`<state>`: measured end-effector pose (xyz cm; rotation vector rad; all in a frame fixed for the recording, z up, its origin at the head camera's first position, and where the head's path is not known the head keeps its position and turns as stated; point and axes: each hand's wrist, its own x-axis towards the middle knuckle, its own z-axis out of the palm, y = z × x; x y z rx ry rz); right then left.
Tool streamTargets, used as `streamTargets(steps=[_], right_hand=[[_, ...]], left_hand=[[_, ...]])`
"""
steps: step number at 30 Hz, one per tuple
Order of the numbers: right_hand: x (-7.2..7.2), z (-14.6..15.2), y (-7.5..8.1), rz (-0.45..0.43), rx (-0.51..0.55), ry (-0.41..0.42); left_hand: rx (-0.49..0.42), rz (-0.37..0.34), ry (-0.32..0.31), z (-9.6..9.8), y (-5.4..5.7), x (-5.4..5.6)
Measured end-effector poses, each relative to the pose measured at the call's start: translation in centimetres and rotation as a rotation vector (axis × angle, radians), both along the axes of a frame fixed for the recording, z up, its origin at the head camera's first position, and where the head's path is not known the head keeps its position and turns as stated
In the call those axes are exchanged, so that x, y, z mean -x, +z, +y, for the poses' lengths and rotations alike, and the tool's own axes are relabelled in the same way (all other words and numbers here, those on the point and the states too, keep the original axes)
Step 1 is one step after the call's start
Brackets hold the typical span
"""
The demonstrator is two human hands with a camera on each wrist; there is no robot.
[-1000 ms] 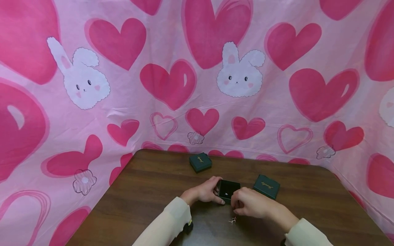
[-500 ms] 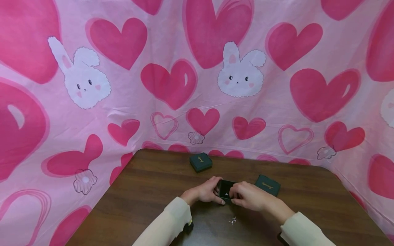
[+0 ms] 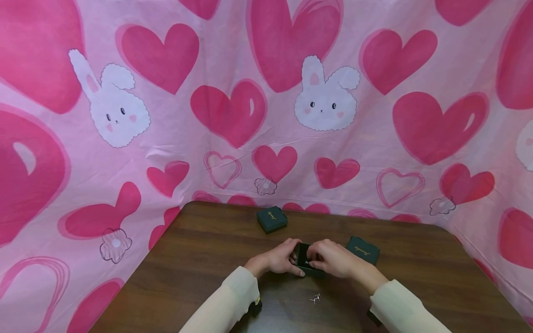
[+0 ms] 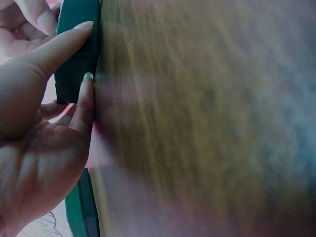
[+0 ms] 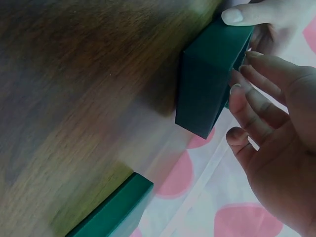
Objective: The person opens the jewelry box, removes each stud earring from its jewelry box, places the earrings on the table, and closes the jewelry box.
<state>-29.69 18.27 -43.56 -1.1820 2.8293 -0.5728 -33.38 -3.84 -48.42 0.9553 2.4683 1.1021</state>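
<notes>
A small dark green jewelry box with a black inside stands open on the table. My left hand grips it from the left, thumb along its front side in the left wrist view. Inside the box lies a small silvery star-shaped piece. My right hand reaches over the opening from the right, thumb and forefinger close together at the rim. A tiny gold glint shows at the thumb tip; I cannot tell its shape. Several small stud earrings lie on the table in front of the box.
A green box piece with gold lettering sits at the back of the brown wooden table. Another lettered green piece lies behind the right forearm. A pink curtain with hearts and rabbits hangs behind.
My right hand has moved left and slightly up, from the box's right front corner to over its opening. The left hand and the box have stayed in place.
</notes>
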Motion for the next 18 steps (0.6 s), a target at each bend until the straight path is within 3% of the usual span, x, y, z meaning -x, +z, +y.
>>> streamTargets(steps=[18], right_hand=[[1.4,-1.3,-0.7,0.011,-0.043,0.013]], left_hand=[[0.036,0.042,-0.013,0.0,-0.2,0.2]])
